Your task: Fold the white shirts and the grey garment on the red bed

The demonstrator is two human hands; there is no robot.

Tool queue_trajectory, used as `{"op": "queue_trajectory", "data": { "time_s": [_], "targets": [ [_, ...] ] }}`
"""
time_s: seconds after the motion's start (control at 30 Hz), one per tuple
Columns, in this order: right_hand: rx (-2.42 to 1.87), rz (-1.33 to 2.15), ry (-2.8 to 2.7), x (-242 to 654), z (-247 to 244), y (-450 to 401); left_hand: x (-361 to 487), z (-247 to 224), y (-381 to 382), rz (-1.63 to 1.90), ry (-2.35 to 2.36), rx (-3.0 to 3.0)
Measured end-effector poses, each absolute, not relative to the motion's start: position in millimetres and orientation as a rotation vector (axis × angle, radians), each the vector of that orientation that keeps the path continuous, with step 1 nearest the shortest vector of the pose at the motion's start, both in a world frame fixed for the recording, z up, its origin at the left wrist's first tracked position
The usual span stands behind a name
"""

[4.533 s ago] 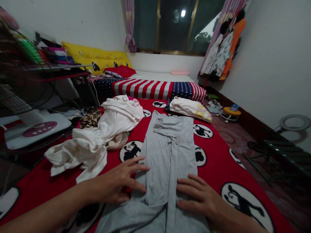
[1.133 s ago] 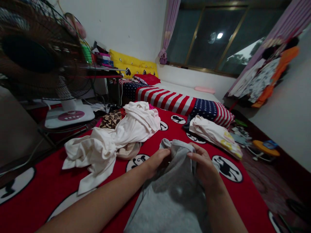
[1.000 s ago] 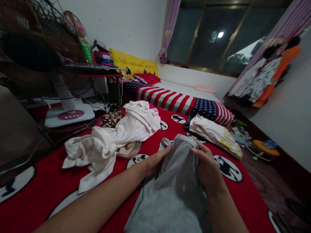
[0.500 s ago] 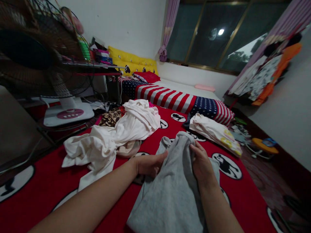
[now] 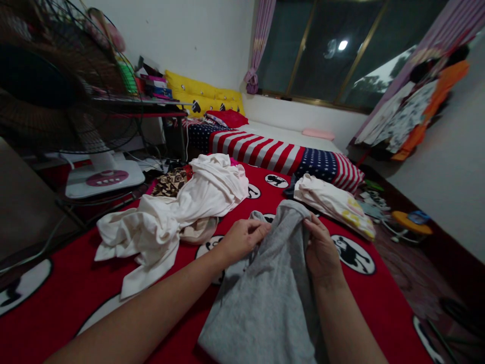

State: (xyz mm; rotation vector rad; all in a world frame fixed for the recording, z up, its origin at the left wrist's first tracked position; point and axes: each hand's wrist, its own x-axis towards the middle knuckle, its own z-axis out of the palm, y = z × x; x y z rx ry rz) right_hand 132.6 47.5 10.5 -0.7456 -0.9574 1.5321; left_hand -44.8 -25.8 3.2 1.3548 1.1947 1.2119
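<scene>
A grey garment [image 5: 269, 298] of soft cloth, its exact kind unclear, lies in front of me with its far end raised off the bed. My left hand [image 5: 246, 237] pinches the cloth at its left side, thumb and fingers together. On the other side, my right hand [image 5: 322, 247] grips the upper right edge, fingers partly behind the cloth. Left of my hands a crumpled white garment [image 5: 159, 217] is spread out, with a beige piece [image 5: 199, 231] under it. A folded white garment with yellow print [image 5: 333, 202] lies beyond my right hand.
Everything rests on a red cover [image 5: 170, 323] with black-and-white round figures. A fan [image 5: 102, 172] stands at left by a desk. Behind is a second bed with a striped, starred cover [image 5: 257, 149]. An orange stool [image 5: 411, 222] stands on the floor at right, below hanging clothes [image 5: 413, 116].
My left hand has risen and moved slightly right along the grey garment, its fingers now pinching over the cloth. The right hand has shifted slightly right, holding the edge. The view moved a little.
</scene>
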Motion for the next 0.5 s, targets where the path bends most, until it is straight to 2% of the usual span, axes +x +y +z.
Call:
{"op": "queue_trajectory", "data": {
  "time_s": [0.13, 0.23, 0.37, 0.5],
  "targets": [
    [-0.728, 1.543, -1.003, 129.2, 16.7, 41.4, -30.7, 8.3, -40.5, 1.043, 0.79, 1.093],
    [-0.693, 1.575, -1.097, 123.8, 18.8, 37.4, -31.0, 1.9, -41.6, 0.948, 0.734, 0.929],
    [-0.821, 1.457, -1.247, 125.1, 10.5, 45.1, -50.4, -17.1, -27.1, 0.883, 1.102, 0.899],
    [-1.05, 1.303, -1.337, 147.4, 16.3, 57.9, -67.5, -25.6, -15.3, 0.89, 1.597, 1.306]
  ]
}}
